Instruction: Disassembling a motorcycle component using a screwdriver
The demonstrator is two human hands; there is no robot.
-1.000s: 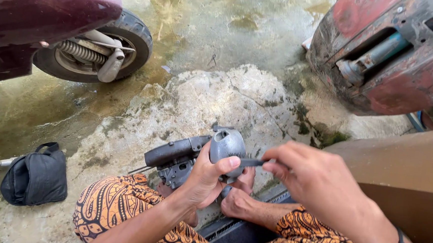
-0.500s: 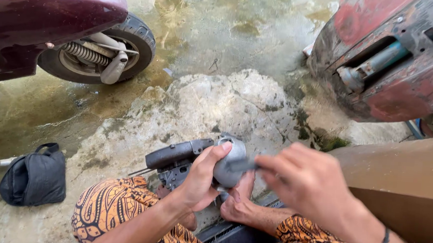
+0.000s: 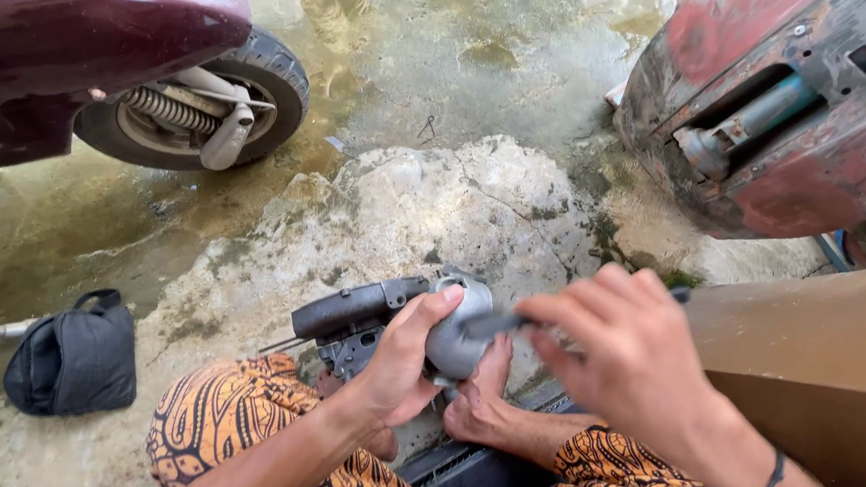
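Left hand (image 3: 400, 367) is wrapping the grey housing (image 3: 458, 325) from its left side, grip closed round it, part sitting low centre just above the bare foot (image 3: 483, 402). Housing's long axis is running left-right, black handle end (image 3: 349, 309) pointing left and slightly up. Right hand (image 3: 636, 361) is pinching a thin dark tool (image 3: 493, 324), tip touching the housing's right face, so it's the nearer working hand.

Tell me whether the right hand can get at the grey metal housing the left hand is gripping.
Probably yes. The right hand hangs just beside the grey metal housing, with a dark tool already reaching its side. Only the left hand covers the near face; the right side stands open.
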